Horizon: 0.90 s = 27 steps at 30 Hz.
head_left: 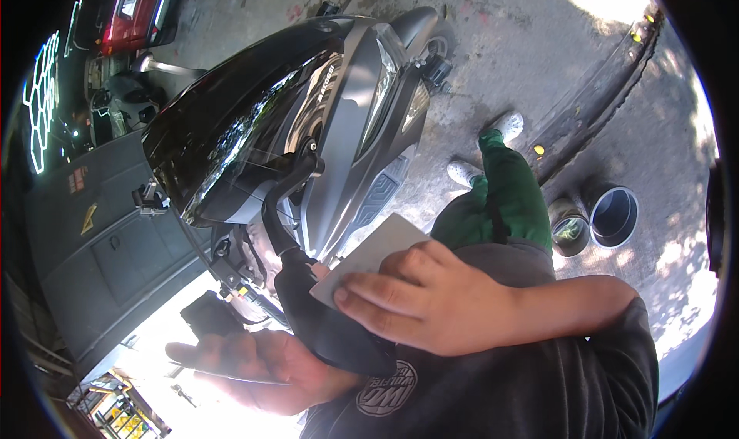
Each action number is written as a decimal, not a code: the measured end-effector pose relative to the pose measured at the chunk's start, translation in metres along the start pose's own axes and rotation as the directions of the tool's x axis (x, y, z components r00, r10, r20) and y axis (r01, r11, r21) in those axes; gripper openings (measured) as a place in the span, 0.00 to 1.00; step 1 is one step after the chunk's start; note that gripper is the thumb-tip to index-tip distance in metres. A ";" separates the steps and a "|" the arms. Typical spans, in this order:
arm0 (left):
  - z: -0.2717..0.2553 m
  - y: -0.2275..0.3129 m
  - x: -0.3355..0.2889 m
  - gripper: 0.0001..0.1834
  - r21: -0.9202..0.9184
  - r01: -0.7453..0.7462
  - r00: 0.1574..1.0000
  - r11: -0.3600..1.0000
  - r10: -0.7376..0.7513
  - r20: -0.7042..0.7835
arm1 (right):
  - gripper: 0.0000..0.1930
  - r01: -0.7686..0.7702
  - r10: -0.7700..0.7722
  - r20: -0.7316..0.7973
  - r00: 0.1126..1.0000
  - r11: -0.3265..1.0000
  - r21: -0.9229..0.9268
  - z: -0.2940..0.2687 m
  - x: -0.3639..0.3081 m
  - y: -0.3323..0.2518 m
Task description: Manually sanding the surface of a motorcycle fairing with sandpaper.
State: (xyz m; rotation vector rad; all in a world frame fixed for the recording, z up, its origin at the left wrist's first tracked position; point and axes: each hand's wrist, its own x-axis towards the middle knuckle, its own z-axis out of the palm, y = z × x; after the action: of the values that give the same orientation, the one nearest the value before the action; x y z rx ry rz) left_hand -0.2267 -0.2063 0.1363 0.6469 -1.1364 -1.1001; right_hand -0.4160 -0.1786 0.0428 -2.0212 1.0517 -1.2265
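My right hand [431,300] is closed on a flat, pale grey rectangular card [381,258], with the fingers bent over its face. Just behind the card is the black mirror [327,316] of a scooter, its curved stem rising to the black windscreen [239,123]. Whether the card touches the mirror I cannot tell. Low on the left, my left hand [269,366] has its fingers curled around a thin flat piece [239,376], seen almost edge-on. Glare washes out part of that hand. The scooter's grey body [346,139] stands directly in front of me.
Two buckets [613,217] stand on the concrete at the right, beside legs in green trousers [508,192] and white shoes. A crack runs across the ground [608,115]. Part of a red vehicle [127,15] shows at the far left, above a dark panelled wall [115,231].
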 end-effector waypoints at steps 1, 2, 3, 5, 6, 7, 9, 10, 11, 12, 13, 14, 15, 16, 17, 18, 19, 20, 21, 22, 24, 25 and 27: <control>0.000 0.002 0.001 0.26 -0.015 0.021 1.000 1.000 -0.021 -0.001 | 0.25 0.017 -0.017 0.011 1.000 1.000 -0.001 0.001 0.000 -0.002; -0.001 0.006 0.002 0.25 -0.031 0.043 0.999 0.999 -0.043 -0.002 | 0.25 0.016 -0.016 0.009 1.000 1.000 0.004 0.001 -0.003 -0.005; -0.002 0.009 0.004 0.25 -0.047 0.064 0.998 0.997 -0.064 -0.002 | 0.25 0.038 -0.038 -0.007 0.999 0.999 0.001 -0.001 -0.006 -0.010; -0.004 0.016 0.003 0.25 -0.066 0.096 0.995 0.993 -0.097 -0.012 | 0.25 0.072 -0.071 -0.020 0.997 0.997 0.016 -0.003 -0.006 -0.012; -0.003 0.019 0.002 0.25 -0.054 0.093 0.995 0.994 -0.094 -0.016 | 0.25 0.079 -0.078 -0.040 0.996 0.997 0.018 -0.004 -0.005 -0.012; -0.003 0.018 0.004 0.24 -0.054 0.103 0.995 0.993 -0.104 -0.013 | 0.26 0.074 -0.073 -0.065 0.995 0.997 0.009 -0.005 -0.006 -0.010; -0.001 0.015 0.007 0.24 -0.051 0.124 0.992 0.991 -0.124 -0.005 | 0.25 0.031 -0.030 -0.042 0.999 0.999 0.009 -0.003 -0.004 0.001; -0.002 0.016 0.008 0.24 -0.041 0.130 0.991 0.991 -0.130 -0.005 | 0.25 0.000 0.000 -0.013 1.000 1.000 0.016 -0.001 -0.002 0.005; -0.002 0.016 0.008 0.24 -0.031 0.137 0.991 0.990 -0.137 -0.004 | 0.25 -0.003 0.003 -0.018 1.000 1.000 0.024 -0.001 -0.005 0.005; -0.001 0.016 0.009 0.24 -0.021 0.145 0.989 0.989 -0.145 -0.002 | 0.26 0.023 -0.021 -0.019 1.000 0.996 0.090 -0.002 -0.010 0.004; -0.001 0.019 0.008 0.24 -0.006 0.149 0.989 0.989 -0.149 -0.006 | 0.27 0.053 -0.050 -0.019 0.999 0.985 0.161 -0.003 -0.013 0.004; 0.000 0.021 0.007 0.24 0.010 0.154 0.988 0.988 -0.154 -0.010 | 0.26 0.054 -0.052 -0.013 0.999 0.967 0.249 -0.007 -0.017 0.007; 0.001 0.023 0.007 0.23 0.027 0.158 0.987 0.987 -0.158 -0.015 | 0.26 0.056 -0.053 -0.017 0.998 0.963 0.265 -0.005 -0.017 0.013; 0.003 0.024 0.008 0.23 0.043 0.168 0.986 0.985 -0.167 -0.013 | 0.26 0.029 -0.017 -0.042 0.999 0.953 0.302 -0.003 -0.017 0.021; 0.005 0.026 0.008 0.23 0.059 0.176 0.984 0.983 -0.175 -0.012 | 0.27 0.004 0.020 -0.066 0.998 0.940 0.341 -0.001 -0.016 0.028; 0.006 0.024 0.010 0.23 0.064 0.187 0.982 0.980 -0.187 -0.005 | 0.29 -0.057 0.082 -0.050 0.995 0.923 0.380 0.002 -0.014 0.036; 0.006 0.022 0.011 0.23 0.064 0.188 0.982 0.980 -0.187 -0.012 | 0.29 -0.063 0.092 -0.058 0.994 0.921 0.384 0.008 -0.013 0.041; 0.007 0.022 0.010 0.24 0.066 0.182 0.983 0.981 -0.181 -0.024 | 0.30 -0.079 0.108 -0.047 0.993 0.909 0.410 0.017 -0.009 0.046; 0.007 0.021 0.010 0.24 0.068 0.177 0.984 0.982 -0.175 -0.036 | 0.32 -0.095 0.122 -0.035 0.992 0.896 0.434 0.021 -0.006 0.048; 0.007 0.020 0.009 0.24 0.069 0.171 0.985 0.983 -0.168 -0.047 | 0.30 -0.134 0.153 -0.002 0.988 0.870 0.475 0.022 -0.006 0.047; 0.007 0.017 0.007 0.24 0.069 0.167 0.985 0.984 -0.163 -0.059 | 0.26 -0.138 0.160 -0.006 0.987 0.870 0.474 0.025 -0.001 0.046; 0.008 0.016 0.004 0.24 0.043 0.130 0.988 0.991 -0.125 -0.091 | 0.23 -0.137 0.159 -0.007 0.987 0.870 0.473 0.026 0.001 0.045; 0.009 0.012 -0.001 0.25 -0.008 0.052 0.986 0.999 -0.053 -0.157 | 0.23 -0.112 0.141 -0.024 0.990 0.865 0.490 0.032 0.004 0.045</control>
State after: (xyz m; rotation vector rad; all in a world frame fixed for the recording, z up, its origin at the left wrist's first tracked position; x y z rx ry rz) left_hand -0.2309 -0.1998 0.1496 0.7509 -0.9860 -1.0756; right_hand -0.4013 -0.2045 -0.0043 -1.5117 0.7833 -1.3287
